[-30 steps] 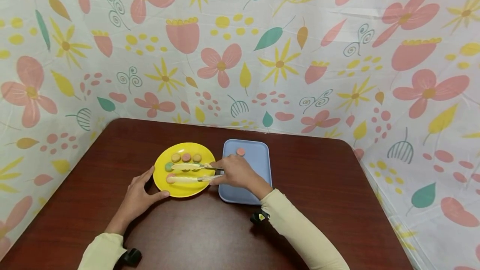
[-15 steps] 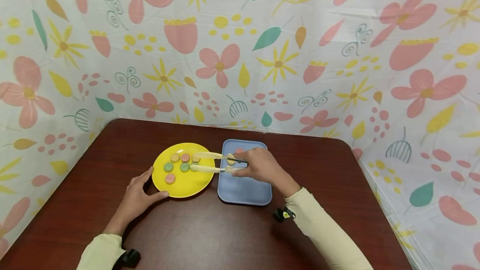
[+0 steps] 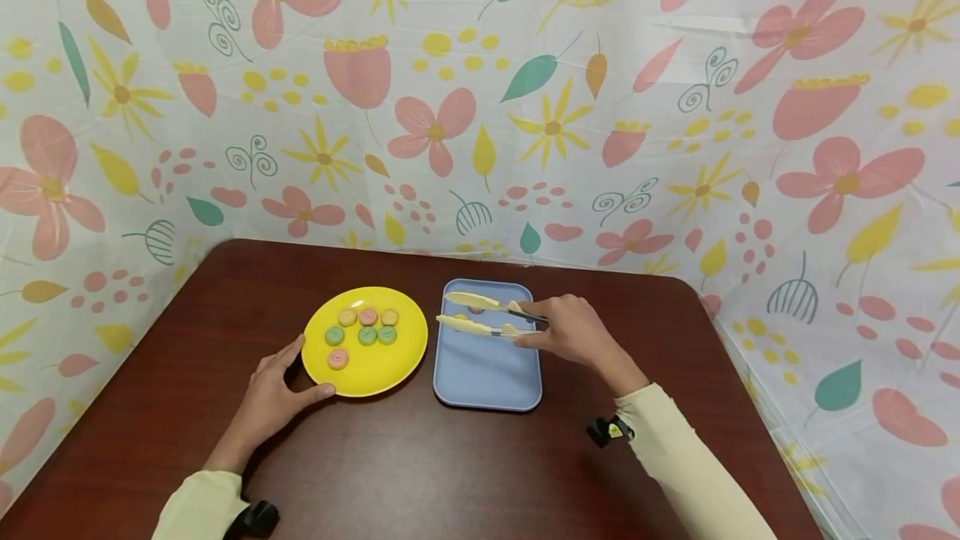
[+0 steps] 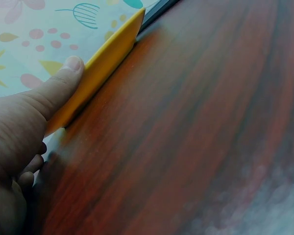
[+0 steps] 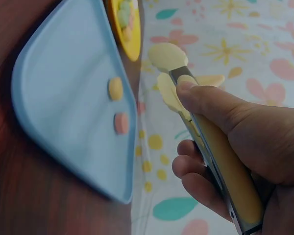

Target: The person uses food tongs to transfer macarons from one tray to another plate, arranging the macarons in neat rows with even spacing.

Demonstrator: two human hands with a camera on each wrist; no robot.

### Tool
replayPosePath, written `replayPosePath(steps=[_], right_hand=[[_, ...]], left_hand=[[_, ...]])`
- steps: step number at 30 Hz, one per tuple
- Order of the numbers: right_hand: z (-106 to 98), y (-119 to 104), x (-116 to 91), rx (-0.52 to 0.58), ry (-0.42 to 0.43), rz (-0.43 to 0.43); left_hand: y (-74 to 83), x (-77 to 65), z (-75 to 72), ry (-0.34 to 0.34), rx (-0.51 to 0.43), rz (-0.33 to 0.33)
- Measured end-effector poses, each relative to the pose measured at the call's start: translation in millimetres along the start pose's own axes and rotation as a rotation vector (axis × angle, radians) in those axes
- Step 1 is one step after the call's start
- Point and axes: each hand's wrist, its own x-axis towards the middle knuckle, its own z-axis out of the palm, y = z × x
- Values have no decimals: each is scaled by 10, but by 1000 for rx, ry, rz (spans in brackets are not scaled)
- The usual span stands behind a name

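At the rim of a yellow plate (image 3: 401,361), my left hand (image 3: 266,398) holds it steady, thumb on the near edge and fingers on the left side. Several macarons (image 3: 367,336) in yellow, pink and green lie on the plate. My right hand (image 3: 576,332) grips a pair of tongs (image 5: 228,176) with pale yellow tips, which are spread with nothing between them. The tongs are over the upper part of a blue tray (image 3: 487,377). On that tray sit a yellow macaron (image 5: 115,88) and a pink macaron (image 5: 121,123), both partly covered by the tongs in the head view.
Plate and tray stand side by side with a narrow gap on a dark brown wooden table (image 3: 390,473). A white cloth (image 3: 555,182) printed with flowers and leaves hangs behind the table and at its sides.
My right hand has moved the tongs rightward from over the plate to over the tray. Their tips no longer cover the macarons on the plate. My left hand stays at the plate's rim.
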Motion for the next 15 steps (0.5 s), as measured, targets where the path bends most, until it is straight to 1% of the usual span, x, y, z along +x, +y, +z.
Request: replayPosePath(steps=[7,15], right_hand=[[47,134,-95,28,-5,50],[186,253,-113,39,-16,73]], left_hand=[[-3,2,0,-7,-3,-1],[-4,-1,-3,-3,-7,2]])
